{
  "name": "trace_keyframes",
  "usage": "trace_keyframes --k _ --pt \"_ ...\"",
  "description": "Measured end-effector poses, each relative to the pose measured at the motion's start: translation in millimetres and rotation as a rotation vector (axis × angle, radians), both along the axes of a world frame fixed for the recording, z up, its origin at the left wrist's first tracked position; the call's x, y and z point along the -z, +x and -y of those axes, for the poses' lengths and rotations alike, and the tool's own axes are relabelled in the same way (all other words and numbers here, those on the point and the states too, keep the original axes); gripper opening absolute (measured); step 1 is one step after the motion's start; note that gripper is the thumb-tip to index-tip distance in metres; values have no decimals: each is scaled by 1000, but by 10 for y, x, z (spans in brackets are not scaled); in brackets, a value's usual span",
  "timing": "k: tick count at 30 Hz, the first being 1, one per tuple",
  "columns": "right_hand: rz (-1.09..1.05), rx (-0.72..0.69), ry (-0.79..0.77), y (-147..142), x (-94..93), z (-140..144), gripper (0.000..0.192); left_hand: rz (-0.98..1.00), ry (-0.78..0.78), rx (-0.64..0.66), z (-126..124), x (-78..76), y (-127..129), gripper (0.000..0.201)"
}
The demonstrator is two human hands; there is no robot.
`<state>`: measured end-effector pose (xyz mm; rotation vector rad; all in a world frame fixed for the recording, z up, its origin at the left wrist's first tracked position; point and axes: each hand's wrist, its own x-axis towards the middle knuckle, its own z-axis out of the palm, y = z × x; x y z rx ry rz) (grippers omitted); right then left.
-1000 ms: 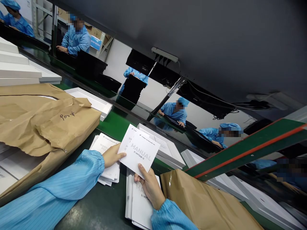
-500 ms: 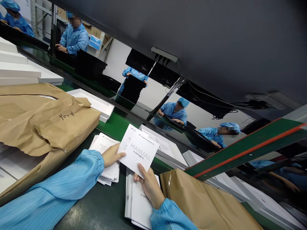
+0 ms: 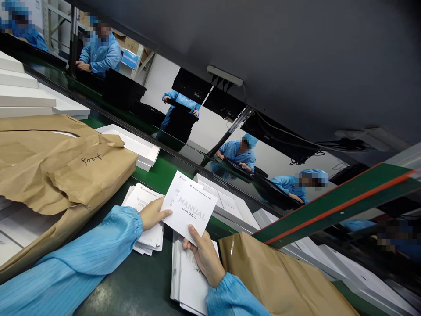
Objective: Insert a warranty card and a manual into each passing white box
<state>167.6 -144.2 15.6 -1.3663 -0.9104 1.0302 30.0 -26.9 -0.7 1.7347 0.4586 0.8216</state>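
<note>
A white booklet printed "MANUAL" (image 3: 194,210) is held up over the table, with a second white card (image 3: 176,186) tucked behind it. My right hand (image 3: 204,254) grips the booklet's lower edge, thumb on its face. My left hand (image 3: 154,213) pinches the left edge of the pair. Both arms wear light blue sleeves. Below my right hand lies a stack of manuals (image 3: 189,281). Under my left hand sits a stack of white warranty cards (image 3: 144,219).
Torn brown paper wrapping (image 3: 66,171) covers stacks at the left, and another brown paper bundle (image 3: 279,276) lies at the right. White open trays (image 3: 131,142) ride a green conveyor belt (image 3: 164,169). Several people in blue coats work beyond it. A green rail (image 3: 335,202) crosses the right.
The white trays on the conveyor have shifted slightly to the right. My hands and the booklet have stayed nearly still.
</note>
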Motion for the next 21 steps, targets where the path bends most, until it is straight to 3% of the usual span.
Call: trace_keyframes --k 21 --pt "10 11 9 4 11 13 36 -8 -13 0 19 -28 -12 41"
